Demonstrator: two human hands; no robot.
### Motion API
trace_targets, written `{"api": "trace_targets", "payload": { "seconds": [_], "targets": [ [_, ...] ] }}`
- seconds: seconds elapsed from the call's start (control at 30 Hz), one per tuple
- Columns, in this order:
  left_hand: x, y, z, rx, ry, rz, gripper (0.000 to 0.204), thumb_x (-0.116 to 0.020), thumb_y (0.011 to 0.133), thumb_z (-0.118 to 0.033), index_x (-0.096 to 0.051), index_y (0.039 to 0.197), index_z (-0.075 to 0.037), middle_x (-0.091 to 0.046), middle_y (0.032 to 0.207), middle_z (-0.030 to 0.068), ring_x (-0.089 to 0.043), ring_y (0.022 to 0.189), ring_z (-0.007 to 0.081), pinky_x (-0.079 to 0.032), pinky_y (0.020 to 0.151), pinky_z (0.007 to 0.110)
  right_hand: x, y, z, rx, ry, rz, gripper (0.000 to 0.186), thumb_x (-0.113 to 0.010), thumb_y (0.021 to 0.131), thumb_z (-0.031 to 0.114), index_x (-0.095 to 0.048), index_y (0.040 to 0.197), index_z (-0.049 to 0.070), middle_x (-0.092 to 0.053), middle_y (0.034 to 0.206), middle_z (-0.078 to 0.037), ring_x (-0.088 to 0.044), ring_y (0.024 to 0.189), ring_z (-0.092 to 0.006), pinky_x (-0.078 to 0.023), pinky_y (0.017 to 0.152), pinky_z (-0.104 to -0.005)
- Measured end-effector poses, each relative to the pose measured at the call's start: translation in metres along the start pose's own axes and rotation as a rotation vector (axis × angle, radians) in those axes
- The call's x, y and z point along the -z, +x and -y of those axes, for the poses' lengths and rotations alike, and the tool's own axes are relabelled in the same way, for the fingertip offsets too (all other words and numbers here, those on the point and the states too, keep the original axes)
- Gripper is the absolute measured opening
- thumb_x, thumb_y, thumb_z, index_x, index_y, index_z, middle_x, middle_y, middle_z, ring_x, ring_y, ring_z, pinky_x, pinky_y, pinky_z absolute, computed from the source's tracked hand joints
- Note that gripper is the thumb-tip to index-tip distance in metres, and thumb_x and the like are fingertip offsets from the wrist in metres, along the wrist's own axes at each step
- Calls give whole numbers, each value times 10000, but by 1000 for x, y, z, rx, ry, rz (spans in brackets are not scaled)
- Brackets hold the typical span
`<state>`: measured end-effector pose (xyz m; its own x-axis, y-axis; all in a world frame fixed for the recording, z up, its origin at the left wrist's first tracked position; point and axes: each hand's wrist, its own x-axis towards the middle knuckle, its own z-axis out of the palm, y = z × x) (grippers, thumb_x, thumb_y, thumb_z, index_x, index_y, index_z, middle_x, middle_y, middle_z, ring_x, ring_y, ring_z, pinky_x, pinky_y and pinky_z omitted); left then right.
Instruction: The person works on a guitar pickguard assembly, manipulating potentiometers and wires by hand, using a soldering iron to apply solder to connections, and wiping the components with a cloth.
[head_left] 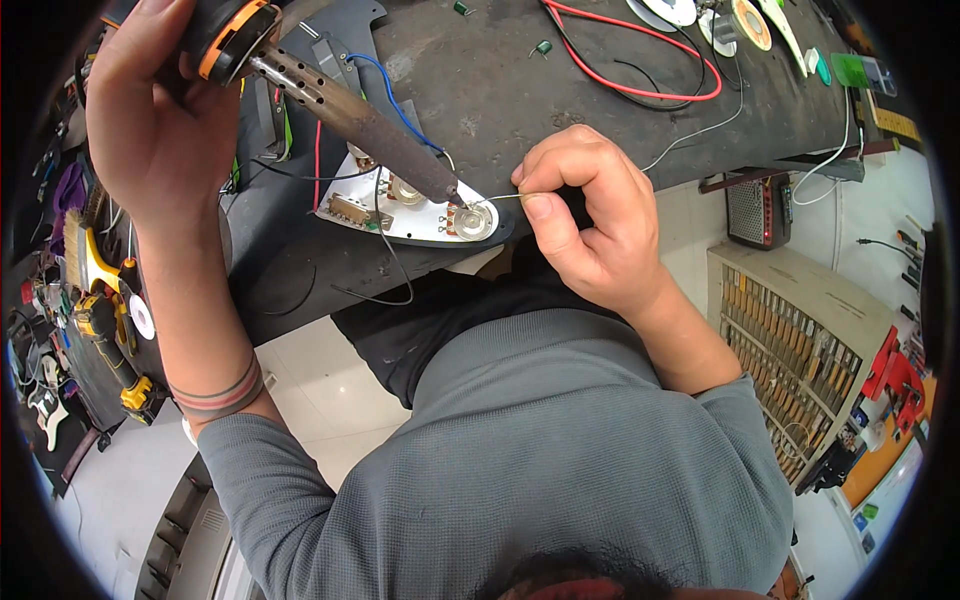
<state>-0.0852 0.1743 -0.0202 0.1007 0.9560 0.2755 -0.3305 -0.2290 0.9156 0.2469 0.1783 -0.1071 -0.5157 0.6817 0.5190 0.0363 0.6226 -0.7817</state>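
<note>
Wire (503,196), thin and silvery, was pinched between the thumb and bent index finger of the right hand (592,222), its free end reaching just to the left; from my remote seat I saw those two fingertips pressed together, the rest curled. The left hand (165,140) was wrapped around the black, orange-ringed handle of the soldering iron (365,128), though the upper edge of my view cut off part of that grip. The iron slanted down to the right, its perforated metal sleeve running into a thick, dark brown bit that tapered to a point. That point came to the rim of a round silvery component (471,222), close by the wire's end; I could not tell whether they touched. The component sat near the right end of a white plate (425,226), long and rounded, which lay on the dark workbench (455,75) and also carried a second round part (405,192) and a slim metal switch (352,214). A blue lead (388,82) arched behind the iron, and farther off I made out a loop of red cable (640,92) and a spool (750,24).
</note>
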Motion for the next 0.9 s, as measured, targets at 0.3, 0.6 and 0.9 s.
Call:
{"api": "trace_targets", "payload": {
  "seconds": [0.3, 0.6, 0.9],
  "targets": [
    [-3, -1, 2, -12, 41, -33, 306, -502, 997, -260, -507, 1136, 13, -404, 963, 76, -365, 831, 168, -325, 761, 338, -1, -1, 0, -6, 8, 4, 174, -770, 861, 35, -631, 963, 57, -710, 872, -85, -686, 765, -292, -546, 719, -399],
    [2, -1, -1, -15, -14, -7, 323, -515, 1001, -281, -502, 1132, 14, -379, 941, 57, -345, 827, 157, -311, 746, 323, 0, -1, 0, -9, 18, -5, 175, -766, 860, 26, -633, 970, 53, -707, 874, -84, -684, 763, -285, -540, 715, -388],
    [-1, -1, 0, 13, -22, -55, 312, -529, 996, -253, -509, 1134, 26, -411, 962, 71, -356, 833, 159, -323, 752, 328, 4, -1, -1, 13, 3, 48, 150, -728, 920, 12, -616, 1013, 42, -702, 891, -98, -688, 812, -263, -552, 748, -377]
  ]
}}
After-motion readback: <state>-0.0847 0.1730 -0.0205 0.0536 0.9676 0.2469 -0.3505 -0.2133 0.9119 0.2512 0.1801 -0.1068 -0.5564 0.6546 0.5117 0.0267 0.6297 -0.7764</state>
